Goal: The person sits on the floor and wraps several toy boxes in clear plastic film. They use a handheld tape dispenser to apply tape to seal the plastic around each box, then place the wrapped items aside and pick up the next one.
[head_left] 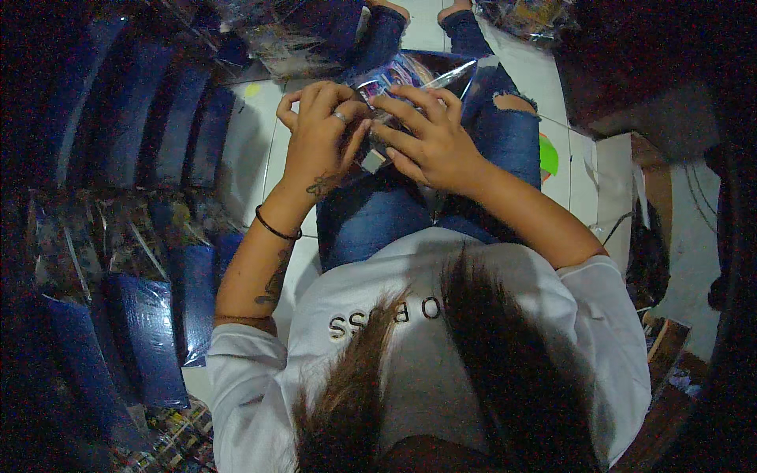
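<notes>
On my lap lies a clear plastic-wrapped package with a blue, purple and multicoloured printed face; its dark, shiny side runs to the right. My left hand, with a ring on one finger, is bent over the near left edge of the plastic, and its fingertips are partly hidden. Close beside it, my right hand grips the wrap from the right, thumb low and the other fingers bent across it. A small pale square piece shows below the fingers; whether it is part of the package I cannot tell.
Rows of dark blue plastic-wrapped packs stand at my left. More clear-wrapped goods are at the far left and others at the far right. A bright green item lies by my right leg, near an open cardboard box.
</notes>
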{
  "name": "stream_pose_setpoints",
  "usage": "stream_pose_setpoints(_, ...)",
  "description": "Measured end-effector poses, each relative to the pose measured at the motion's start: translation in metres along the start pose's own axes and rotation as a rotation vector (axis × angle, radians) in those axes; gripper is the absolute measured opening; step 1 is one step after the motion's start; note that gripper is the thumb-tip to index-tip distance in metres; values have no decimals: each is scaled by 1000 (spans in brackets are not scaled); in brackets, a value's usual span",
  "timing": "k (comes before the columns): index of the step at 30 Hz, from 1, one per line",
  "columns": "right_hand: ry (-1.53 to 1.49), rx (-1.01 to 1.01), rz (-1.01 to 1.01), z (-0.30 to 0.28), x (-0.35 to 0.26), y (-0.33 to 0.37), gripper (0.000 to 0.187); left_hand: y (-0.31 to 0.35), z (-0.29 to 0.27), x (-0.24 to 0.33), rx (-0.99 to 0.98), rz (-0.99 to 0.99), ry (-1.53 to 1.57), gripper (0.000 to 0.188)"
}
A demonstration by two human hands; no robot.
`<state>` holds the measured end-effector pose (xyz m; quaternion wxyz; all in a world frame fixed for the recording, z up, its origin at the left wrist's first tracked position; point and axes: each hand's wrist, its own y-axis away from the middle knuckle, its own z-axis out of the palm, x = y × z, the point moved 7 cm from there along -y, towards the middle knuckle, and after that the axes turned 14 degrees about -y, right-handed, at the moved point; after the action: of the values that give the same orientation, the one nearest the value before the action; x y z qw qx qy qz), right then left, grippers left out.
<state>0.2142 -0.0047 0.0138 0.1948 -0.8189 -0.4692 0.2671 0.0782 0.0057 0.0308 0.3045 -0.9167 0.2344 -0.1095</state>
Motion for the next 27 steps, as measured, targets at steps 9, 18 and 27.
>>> stream_pose_setpoints(9, -60, 63, 64, -4, 8, -4, 38, 33, 18, 0, 53, 243, 84, 69)
stream_pose_setpoints(18, 565, -222, 1674, -102, 224, 298, 96, 25, 27, 39, 149, 67, -18, 74)
stream_pose_setpoints(27, 344, 331, 1634, -133, 265, 340, 70, 44, 34, 57, 67, 84, -138, 71)
